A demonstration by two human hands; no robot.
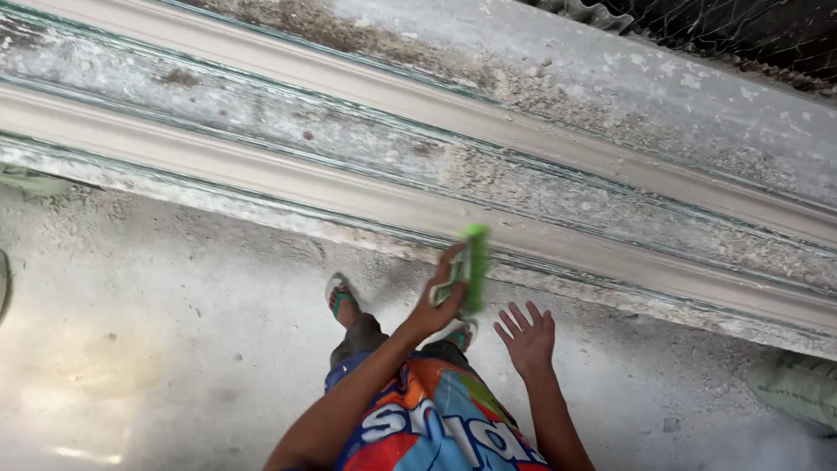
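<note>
My left hand grips a green flat tool, a scraper or trowel with a pale handle, held upright against the near edge of a long grey cast moulding strip. My right hand hovers just right of it with fingers spread, holding nothing, below the strip's near edge. A second parallel moulding strip lies farther back on the same dusty slab. Below I see my colourful shirt and feet in sandals.
The concrete floor is dusted with pale powder. A grey-green sack lies at the right edge; another bit of sack shows at the left. Dark netting runs along the top right.
</note>
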